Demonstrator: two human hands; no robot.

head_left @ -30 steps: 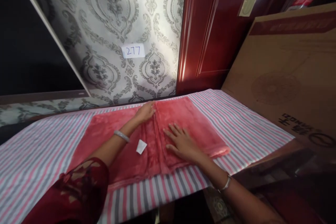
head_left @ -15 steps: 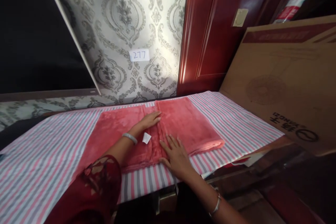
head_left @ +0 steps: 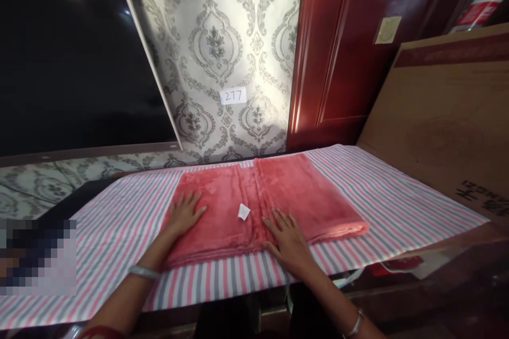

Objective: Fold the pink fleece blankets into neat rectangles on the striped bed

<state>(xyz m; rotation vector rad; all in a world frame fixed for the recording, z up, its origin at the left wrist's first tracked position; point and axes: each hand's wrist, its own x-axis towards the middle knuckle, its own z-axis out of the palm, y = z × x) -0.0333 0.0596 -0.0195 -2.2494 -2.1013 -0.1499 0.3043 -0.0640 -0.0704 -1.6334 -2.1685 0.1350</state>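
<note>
A coral-pink plush blanket (head_left: 306, 190) lies folded on the striped cloth, its two side panels meeting near a narrow middle strip. On that strip sits a small white tag (head_left: 244, 212). My left hand (head_left: 183, 214) rests spread on the blanket's left panel, near its outer edge. Fingers apart, my right hand (head_left: 287, 241) presses on the near edge of the right panel, just right of the middle strip. Neither hand grips the fabric. A bangle shows on each wrist.
The pink, grey and white striped cloth (head_left: 397, 206) covers the table. A large cardboard box (head_left: 441, 116) stands at the right, with a bottle (head_left: 483, 5) behind it. A dark television screen (head_left: 79, 58) is at the left. A paper marked 277 (head_left: 233, 96) is on the wall.
My left hand has moved from the middle of the blanket to its left panel. My right hand stays near the right panel's near edge. The camera view has turned left.
</note>
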